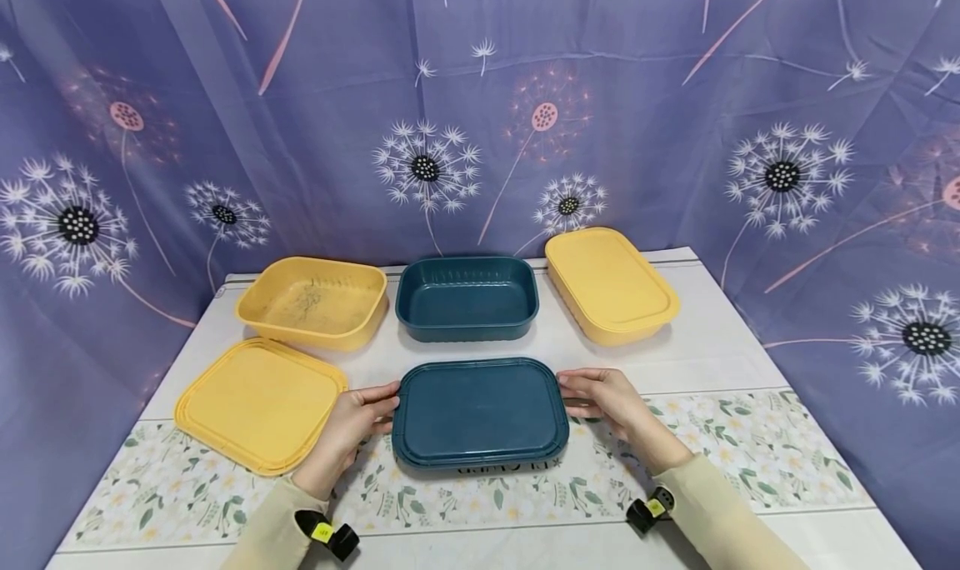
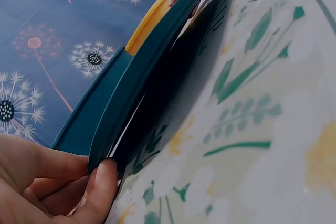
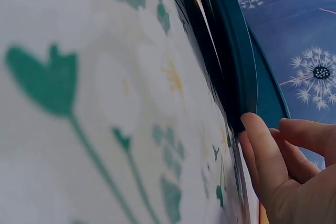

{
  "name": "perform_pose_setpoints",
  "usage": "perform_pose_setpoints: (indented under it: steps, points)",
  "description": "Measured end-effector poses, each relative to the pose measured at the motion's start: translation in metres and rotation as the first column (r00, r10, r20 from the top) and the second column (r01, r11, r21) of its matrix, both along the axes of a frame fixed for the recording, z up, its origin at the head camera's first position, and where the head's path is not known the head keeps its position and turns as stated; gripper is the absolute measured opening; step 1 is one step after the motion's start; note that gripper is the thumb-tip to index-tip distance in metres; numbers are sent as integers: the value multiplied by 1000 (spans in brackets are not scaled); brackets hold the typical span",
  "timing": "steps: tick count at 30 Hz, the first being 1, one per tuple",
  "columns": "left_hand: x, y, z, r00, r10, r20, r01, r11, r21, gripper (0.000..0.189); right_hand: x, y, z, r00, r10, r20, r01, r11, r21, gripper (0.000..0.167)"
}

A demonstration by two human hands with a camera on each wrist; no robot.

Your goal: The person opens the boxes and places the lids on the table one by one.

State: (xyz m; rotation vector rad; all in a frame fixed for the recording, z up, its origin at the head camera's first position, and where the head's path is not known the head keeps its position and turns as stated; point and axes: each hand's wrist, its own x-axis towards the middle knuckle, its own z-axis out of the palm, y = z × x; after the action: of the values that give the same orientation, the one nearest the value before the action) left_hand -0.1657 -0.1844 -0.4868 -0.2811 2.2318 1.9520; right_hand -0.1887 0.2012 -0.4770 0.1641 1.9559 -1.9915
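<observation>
A dark teal rectangular lid (image 1: 480,412) is held just off the table, with a shadowed gap beneath it in both wrist views. At its left edge, my left hand (image 1: 360,424) pinches the rim between thumb and fingers (image 2: 58,163). My right hand (image 1: 603,399) holds the opposite short edge by the fingertips (image 3: 257,135). Directly behind the lid stands an uncovered teal container (image 1: 467,333). Beside my left forearm, a yellow lid (image 1: 258,403) lies against the front of an uncovered yellow container (image 1: 356,337).
At the back right sits a yellow container with its yellow lid on (image 1: 611,282). A white tablecloth with a floral band (image 1: 727,445) covers the table. Purple dandelion-print curtains (image 1: 480,95) enclose its back and sides.
</observation>
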Motion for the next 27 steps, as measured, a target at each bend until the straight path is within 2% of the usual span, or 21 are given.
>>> perform_pose_setpoints:
  steps: [7, 16, 27]
  points:
    - [0, 3, 1, 1000, -4, -17, 3, 1000, -3, 36, 0, 1, 0, 999, 27, -23, -27, 1000, 4, 39]
    - [1, 2, -3, 999, -28, -37, 26, 998, -61, 37, 1, 2, -1, 999, 50, -22, -50, 999, 7, 39]
    - [2, 3, -1, 995, -51, -80, 43, 993, -110, 35, 1, 4, -3, 996, 78, -32, -77, 997, 14, 35]
